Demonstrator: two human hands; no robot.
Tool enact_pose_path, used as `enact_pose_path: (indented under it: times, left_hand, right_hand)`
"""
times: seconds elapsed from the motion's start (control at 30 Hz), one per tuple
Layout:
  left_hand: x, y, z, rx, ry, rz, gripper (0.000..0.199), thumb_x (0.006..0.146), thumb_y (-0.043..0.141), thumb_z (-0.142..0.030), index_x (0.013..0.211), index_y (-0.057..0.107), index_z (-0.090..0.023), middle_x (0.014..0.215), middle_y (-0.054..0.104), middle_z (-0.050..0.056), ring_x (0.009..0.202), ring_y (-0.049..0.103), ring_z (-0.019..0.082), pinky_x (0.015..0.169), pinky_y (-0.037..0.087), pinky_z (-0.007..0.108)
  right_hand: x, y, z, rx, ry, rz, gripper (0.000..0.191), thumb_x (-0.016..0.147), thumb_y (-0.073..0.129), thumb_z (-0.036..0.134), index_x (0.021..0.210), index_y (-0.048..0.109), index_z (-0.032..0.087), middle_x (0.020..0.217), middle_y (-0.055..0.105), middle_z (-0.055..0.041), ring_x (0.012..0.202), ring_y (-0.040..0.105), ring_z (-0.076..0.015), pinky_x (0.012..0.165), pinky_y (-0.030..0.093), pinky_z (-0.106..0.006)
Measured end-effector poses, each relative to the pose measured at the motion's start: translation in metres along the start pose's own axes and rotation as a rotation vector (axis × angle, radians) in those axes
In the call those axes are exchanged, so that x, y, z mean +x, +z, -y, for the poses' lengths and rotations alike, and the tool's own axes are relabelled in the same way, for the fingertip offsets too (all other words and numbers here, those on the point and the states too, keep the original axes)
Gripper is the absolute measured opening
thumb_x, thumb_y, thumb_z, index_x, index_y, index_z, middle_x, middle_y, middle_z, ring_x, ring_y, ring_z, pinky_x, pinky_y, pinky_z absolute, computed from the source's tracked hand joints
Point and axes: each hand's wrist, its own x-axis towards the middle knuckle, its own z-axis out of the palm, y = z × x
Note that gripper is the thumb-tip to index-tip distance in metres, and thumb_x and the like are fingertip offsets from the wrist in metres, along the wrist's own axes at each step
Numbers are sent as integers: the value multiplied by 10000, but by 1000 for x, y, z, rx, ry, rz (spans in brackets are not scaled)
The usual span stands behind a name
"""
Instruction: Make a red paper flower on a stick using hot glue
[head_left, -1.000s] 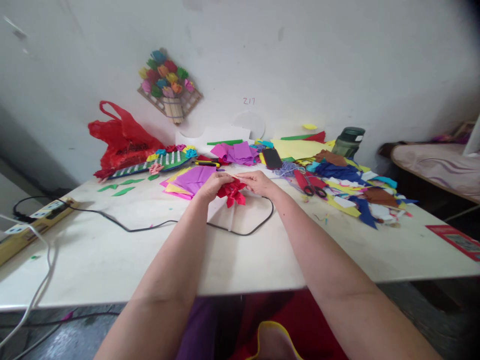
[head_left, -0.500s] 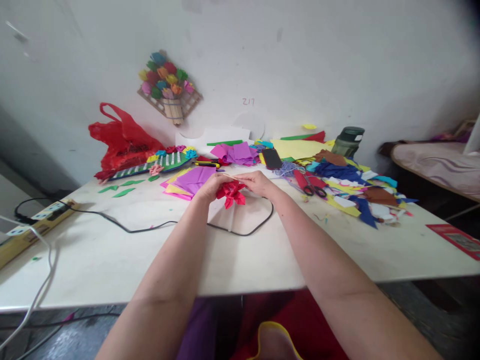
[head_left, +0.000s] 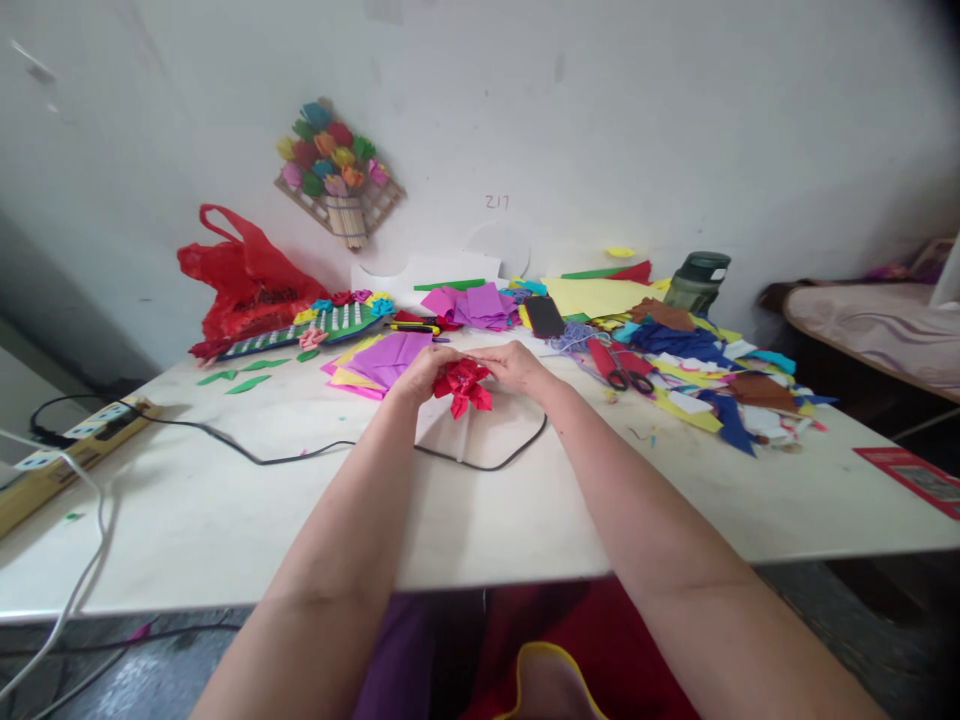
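A red paper flower (head_left: 463, 388) is between my two hands above the white table (head_left: 487, 540), its pointed petals hanging toward me. My left hand (head_left: 426, 374) has its fingers closed on the flower's left side. From the right, my right hand (head_left: 514, 366) reaches over with fingers pressed together at the flower's upper edge. The fingertips of both hands nearly meet behind the petals and are partly hidden. Purple paper sheets (head_left: 397, 358) with yellow ones lie just left of my left hand. A black cable (head_left: 517, 455) curves below the flower.
Scissors (head_left: 630, 378), a phone (head_left: 545, 317) and coloured paper scraps (head_left: 675, 345) lie to the right, near a dark green bottle (head_left: 697, 283). Green paper leaves (head_left: 247, 385), a red plastic bag (head_left: 244, 280) and a power strip (head_left: 82, 450) are on the left.
The red flower has turned slightly between my hands. My right fingers have shifted a little; both arms stay almost in place.
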Motion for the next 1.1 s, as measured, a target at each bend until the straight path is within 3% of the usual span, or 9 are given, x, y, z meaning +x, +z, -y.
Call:
enact_pose_path:
  times: [0.17,0.5,0.77,1.1]
  left_hand:
    - [-2,1,-2,40,15,-42,134,607,669,-198,549,566,-137,493,553,18,436,492,98,458,350,227]
    - [-3,0,-3,116,81,36,218,590,723,-291,532,580,-136,479,526,11,435,450,82,455,322,222]
    - [-6,4,-6,228,125,82,228,595,722,-320,552,602,-131,511,549,21,458,454,91,466,305,237]
    - [-5,4,-3,157,49,101,257,590,756,-340,600,603,-133,512,555,10,455,480,102,474,337,238]
  right_hand:
    - [0,-1,2,-6,3,-7,320,833,643,142,1069,788,303,1113,765,-13,1074,715,-233,992,533,-374]
    - [-1,1,7,211,101,-30,256,840,601,176,989,807,201,1028,786,-59,958,720,-207,909,543,-342]
    - [-1,0,2,192,128,-41,266,821,632,343,733,773,136,631,670,-1,628,586,-138,595,438,-235]
    - [-1,0,4,208,105,-95,211,757,681,328,697,777,149,664,724,-42,624,616,-154,603,454,-249]
